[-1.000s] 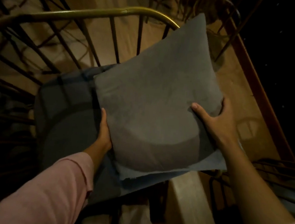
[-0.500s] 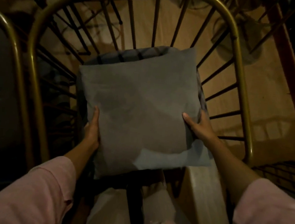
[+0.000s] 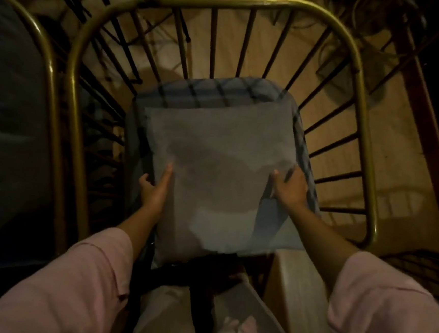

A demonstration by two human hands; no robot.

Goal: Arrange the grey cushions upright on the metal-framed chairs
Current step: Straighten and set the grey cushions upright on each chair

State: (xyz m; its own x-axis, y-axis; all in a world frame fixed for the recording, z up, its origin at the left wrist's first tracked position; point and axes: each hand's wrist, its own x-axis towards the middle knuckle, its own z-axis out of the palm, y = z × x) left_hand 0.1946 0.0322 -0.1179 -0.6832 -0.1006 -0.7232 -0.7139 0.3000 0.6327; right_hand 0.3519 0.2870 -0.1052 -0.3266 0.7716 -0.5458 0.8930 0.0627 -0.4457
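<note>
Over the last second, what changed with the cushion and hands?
The grey cushion swung from tilted off the chair's right side to squared up over the seat pad inside the brass frame. Left hand and right hand kept gripping its sides.

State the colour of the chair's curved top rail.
Brass-gold curved metal top rail, seen in the head view.

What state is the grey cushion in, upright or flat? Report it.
Not clearly upright: the grey cushion shows its broad face to the downward-looking camera over the seat pad, held at its sides by left hand and right hand.
</note>
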